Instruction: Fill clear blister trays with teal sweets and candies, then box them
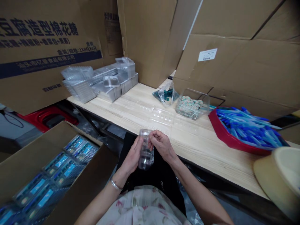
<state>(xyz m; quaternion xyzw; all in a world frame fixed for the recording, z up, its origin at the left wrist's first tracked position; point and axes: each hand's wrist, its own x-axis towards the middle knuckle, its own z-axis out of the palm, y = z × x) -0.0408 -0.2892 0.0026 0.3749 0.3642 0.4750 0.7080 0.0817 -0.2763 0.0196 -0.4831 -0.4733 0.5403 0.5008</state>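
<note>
Above my lap, my left hand [133, 155] is closed around the left side of a clear plastic blister tray [147, 157], which I hold upright lengthwise. My right hand [162, 144] is at the tray's upper right, its fingers pinched together over it. Whether a small piece is between those fingertips is too small to tell. Past the hands, several clear plastic trays [161, 116] lie flat on the wooden table [131, 117].
Stacks of clear plastic cases [110, 84] stand at the back left. A bag of dark green pieces [167, 93], a clear box of pale pieces [192, 104] and a red basin [220, 132] of blue pen-like items line the right. A carton [93, 168] of packed sets sits lower left; a cream bucket [269, 168], right.
</note>
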